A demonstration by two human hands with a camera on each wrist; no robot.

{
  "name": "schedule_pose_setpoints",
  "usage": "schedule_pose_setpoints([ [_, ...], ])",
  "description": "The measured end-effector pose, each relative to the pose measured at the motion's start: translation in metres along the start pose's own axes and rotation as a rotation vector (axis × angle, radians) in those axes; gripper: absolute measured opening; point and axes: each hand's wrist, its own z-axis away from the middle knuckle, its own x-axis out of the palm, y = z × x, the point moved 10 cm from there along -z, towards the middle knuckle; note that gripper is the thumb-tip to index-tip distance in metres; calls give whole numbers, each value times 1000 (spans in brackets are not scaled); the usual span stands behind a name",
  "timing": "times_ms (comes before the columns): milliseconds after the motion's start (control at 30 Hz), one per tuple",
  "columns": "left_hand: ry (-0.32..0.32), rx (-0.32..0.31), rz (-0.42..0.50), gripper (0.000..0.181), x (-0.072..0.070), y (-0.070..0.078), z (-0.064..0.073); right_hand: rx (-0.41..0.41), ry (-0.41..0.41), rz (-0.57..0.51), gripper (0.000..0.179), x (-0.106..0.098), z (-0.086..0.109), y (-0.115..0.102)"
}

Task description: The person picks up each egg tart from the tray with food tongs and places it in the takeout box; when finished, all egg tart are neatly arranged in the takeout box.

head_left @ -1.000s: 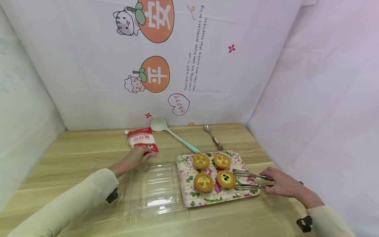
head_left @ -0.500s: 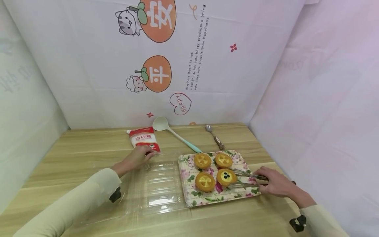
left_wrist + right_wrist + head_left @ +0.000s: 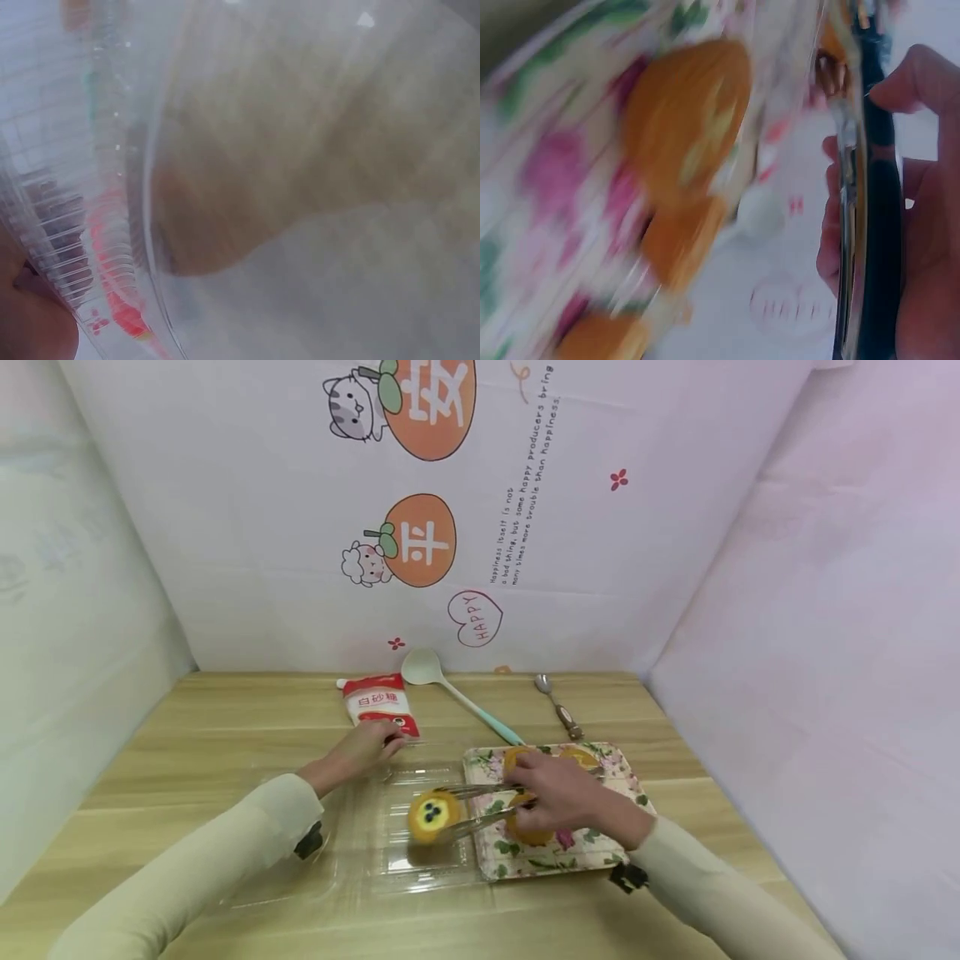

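My right hand [image 3: 562, 792] grips metal tongs [image 3: 483, 791], whose tips pinch an egg tart [image 3: 433, 814] with dark berries on top. That tart hangs over the right half of an open clear plastic container [image 3: 397, 870]. At the container's far edge, my left hand [image 3: 362, 748] holds the rim with curled fingers. Ribbed clear plastic [image 3: 64, 247] fills much of the left wrist view. Beneath my right hand lies a floral tray [image 3: 491, 852] bearing several other tarts [image 3: 531, 835], partly hidden by the hand and tongs. The right wrist view is blurred.
A red and white sugar bag [image 3: 378, 697] lies behind my left hand. Beside it a ladle [image 3: 423, 668] with a mint handle reaches toward the tray. A small spoon [image 3: 562, 714] lies behind the tray. Fabric walls [image 3: 570, 568] enclose the wooden table.
The tongs have taken hold of the berry tart and carried it left, from the tray to above the container. My left hand has stayed at the container's edge. The head view has shifted slightly.
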Motion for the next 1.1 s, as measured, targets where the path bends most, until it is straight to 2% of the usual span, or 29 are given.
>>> schedule_pose_setpoints([
  [133,-20,8,-8,7,5,6,-3,-70,-63,54,41,17,-21,-24],
  [267,-4,24,-7,7,3,12,-3,-121,-70,75,38,22,-28,-38],
  [400,4,9,-13,6,-1,10,0,-169,-80,70,39,25,-32,-47],
  [567,-7,-21,-4,8,-3,5,0,-163,-95,84,42,26,-36,-49],
  [800,-20,-2,-17,6,-3,8,-1,-182,-89,91,44,28,-38,-53],
  [1100,-9,1,-15,6,-2,8,0,-167,-195,189,48,29,-38,-52],
])
